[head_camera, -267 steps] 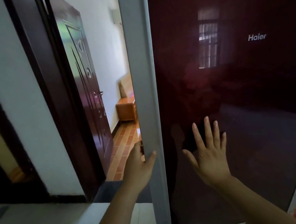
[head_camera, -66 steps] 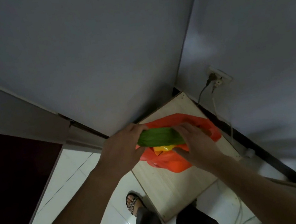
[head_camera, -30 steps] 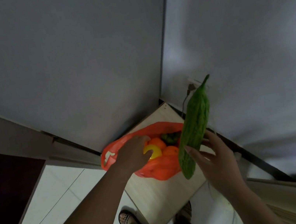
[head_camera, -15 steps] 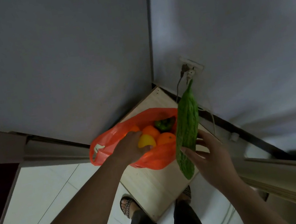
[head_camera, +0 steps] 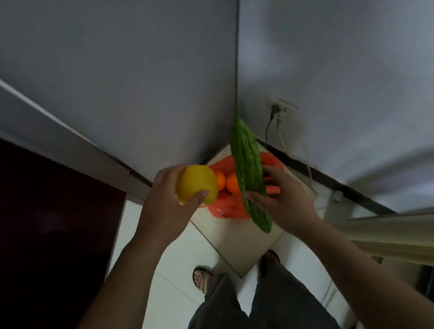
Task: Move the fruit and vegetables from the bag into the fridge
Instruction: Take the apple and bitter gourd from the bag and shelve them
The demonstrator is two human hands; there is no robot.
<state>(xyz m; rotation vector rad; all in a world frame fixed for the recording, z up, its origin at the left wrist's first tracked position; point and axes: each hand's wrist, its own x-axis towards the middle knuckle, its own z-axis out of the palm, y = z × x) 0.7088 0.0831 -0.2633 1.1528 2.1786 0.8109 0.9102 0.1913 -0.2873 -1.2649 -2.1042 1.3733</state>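
An orange plastic bag (head_camera: 227, 208) lies on a low wooden board (head_camera: 241, 241) in the corner by the wall. Inside it I see two orange fruits (head_camera: 230, 183). My left hand (head_camera: 169, 203) grips a round yellow fruit (head_camera: 197, 184), lifted just left of and above the bag. My right hand (head_camera: 284, 204) holds a long bumpy green bitter gourd (head_camera: 248, 170) upright over the bag, its tip pointing up along the wall corner. The dark red fridge front (head_camera: 26, 223) fills the left side.
Grey walls meet in a corner behind the bag. A wall socket with a plug and cable (head_camera: 278, 112) sits right of the gourd. My legs and sandalled feet (head_camera: 202, 276) stand on white floor tiles. A pale slatted object (head_camera: 409, 236) juts in from the right.
My left hand has lifted the yellow fruit out of the bag, up and to the left. The right hand still holds the gourd upright. The camera has tilted further down.
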